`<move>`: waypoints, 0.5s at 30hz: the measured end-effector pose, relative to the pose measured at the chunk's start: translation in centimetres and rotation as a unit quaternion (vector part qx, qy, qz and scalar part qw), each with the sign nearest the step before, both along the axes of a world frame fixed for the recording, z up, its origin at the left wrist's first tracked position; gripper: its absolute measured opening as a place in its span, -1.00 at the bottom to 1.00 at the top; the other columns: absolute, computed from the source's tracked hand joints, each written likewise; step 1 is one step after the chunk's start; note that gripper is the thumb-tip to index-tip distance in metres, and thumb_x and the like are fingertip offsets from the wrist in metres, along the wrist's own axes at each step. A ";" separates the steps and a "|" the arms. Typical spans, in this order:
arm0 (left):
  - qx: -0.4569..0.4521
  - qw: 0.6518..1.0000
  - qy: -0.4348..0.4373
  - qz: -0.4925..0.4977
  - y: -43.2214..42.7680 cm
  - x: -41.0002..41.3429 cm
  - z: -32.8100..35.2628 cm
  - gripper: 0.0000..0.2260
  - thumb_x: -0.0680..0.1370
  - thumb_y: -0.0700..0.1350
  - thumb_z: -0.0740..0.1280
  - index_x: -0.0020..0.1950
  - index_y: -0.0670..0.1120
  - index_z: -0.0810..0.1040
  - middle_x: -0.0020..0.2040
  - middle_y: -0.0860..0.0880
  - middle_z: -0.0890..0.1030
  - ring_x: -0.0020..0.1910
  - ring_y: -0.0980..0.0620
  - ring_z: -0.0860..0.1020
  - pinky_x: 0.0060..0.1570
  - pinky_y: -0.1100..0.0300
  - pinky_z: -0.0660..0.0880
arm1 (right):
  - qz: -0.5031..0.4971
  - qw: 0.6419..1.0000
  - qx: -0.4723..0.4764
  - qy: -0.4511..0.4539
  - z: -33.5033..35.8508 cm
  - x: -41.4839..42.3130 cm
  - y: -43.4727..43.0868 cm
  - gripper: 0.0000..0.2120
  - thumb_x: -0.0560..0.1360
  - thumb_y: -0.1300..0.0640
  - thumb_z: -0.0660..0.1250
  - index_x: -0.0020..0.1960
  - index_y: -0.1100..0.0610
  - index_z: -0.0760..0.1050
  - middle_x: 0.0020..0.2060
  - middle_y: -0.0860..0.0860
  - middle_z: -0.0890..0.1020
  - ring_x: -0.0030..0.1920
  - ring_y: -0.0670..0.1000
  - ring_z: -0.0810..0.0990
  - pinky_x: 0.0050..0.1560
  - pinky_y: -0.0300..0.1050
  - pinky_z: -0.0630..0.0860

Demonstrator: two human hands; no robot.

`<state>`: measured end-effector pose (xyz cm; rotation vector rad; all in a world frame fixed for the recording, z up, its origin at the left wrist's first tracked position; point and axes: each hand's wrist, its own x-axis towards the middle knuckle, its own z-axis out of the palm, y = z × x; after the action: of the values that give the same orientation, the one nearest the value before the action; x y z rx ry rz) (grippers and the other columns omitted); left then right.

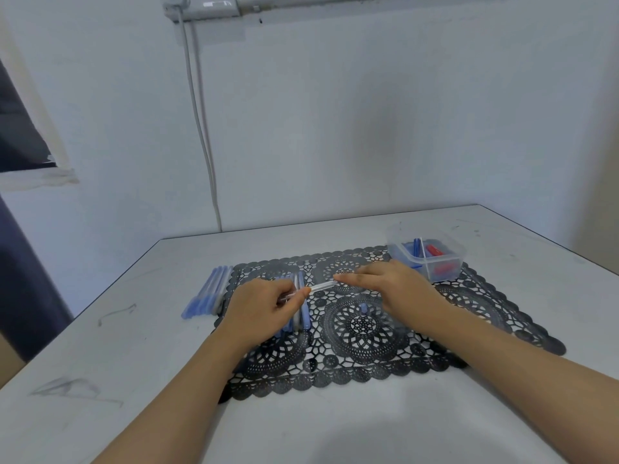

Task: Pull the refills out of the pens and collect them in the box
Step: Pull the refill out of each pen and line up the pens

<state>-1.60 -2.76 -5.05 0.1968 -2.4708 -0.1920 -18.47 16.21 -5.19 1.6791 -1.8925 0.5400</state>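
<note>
Left row of pens [209, 293]: blue-capped pens side by side on the grey table [134, 380], just off the left edge of the mat.
Mat [361, 333]: black lace placemat in the middle of the table, under both hands.
Left hand [259, 308]: fingers curled, thumb and forefinger pinching the left end of a clear pen.
Second row of pens [301, 318]: more blue and pale pens lying on the mat, partly hidden below the left hand.
Clear pen [322, 285]: held above the mat between the two hands, slanting up to the right. It is blurred, so I cannot tell whether a refill is inside it.
Blue cap [363, 308]: small piece lying on the mat, near the right hand, possibly a pen cap.
Right hand [398, 286]: fingertips drawn together on the right end of the clear pen, palm down.
Box [402, 255]: clear plastic box on the mat's far right corner, with a divider. Blue pieces [416, 247] lie in its left part and red pieces [434, 250] in its right part.
</note>
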 end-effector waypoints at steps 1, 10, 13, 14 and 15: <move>-0.001 1.000 -0.001 0.001 0.0 0.0 0.0 -0.52 0.48 0.31 0.01 -0.40 -0.01 0.41 -0.58 0.06 0.33 -0.58 0.13 0.30 -0.49 0.35 0.15 | 0.005 1.000 -0.005 -0.002 0.0 0.0 0.0 -0.14 0.06 0.53 0.47 0.23 -0.10 0.50 -0.11 -0.01 0.67 -0.23 0.00 0.61 -0.30 -0.12 0.56; 0.007 1.000 -0.015 -0.004 0.2 -0.1 0.2 -0.59 0.47 0.32 0.00 -0.42 0.10 0.34 -0.59 0.09 0.33 -0.60 0.17 0.32 -0.48 0.36 0.20 | 0.020 0.999 -0.039 0.000 -0.1 0.2 0.1 -0.23 0.10 0.56 0.44 0.20 0.00 0.55 -0.13 0.02 0.68 -0.22 0.04 0.63 -0.30 -0.10 0.58; -0.003 1.000 -0.015 -0.006 0.3 -0.1 0.2 -0.61 0.47 0.31 0.00 -0.45 0.12 0.28 -0.60 0.09 0.30 -0.60 0.17 0.31 -0.48 0.36 0.20 | 0.025 0.999 -0.040 0.002 -0.1 0.5 0.1 -0.26 0.10 0.56 0.44 0.19 0.03 0.56 -0.13 0.03 0.68 -0.22 0.06 0.63 -0.30 -0.05 0.60; -0.003 1.000 -0.015 -0.007 0.3 -0.1 0.2 -0.60 0.48 0.30 0.00 -0.45 0.12 0.27 -0.60 0.09 0.30 -0.60 0.17 0.31 -0.48 0.35 0.21 | 0.025 0.999 -0.037 -0.003 0.0 0.6 0.1 -0.27 0.11 0.56 0.43 0.18 0.04 0.56 -0.13 0.04 0.68 -0.21 0.07 0.64 -0.29 -0.05 0.61; -0.003 1.000 -0.014 -0.007 0.3 -0.1 0.2 -0.60 0.48 0.30 0.00 -0.45 0.11 0.27 -0.60 0.09 0.31 -0.60 0.17 0.31 -0.48 0.35 0.22 | 0.022 0.999 -0.032 -0.014 0.0 0.7 0.2 -0.28 0.12 0.55 0.42 0.18 0.04 0.56 -0.12 0.04 0.68 -0.20 0.08 0.64 -0.30 -0.05 0.61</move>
<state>-1.73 -2.48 -4.86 0.1819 -2.5007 -0.1884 -17.75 16.39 -5.18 1.6831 -1.8414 0.6386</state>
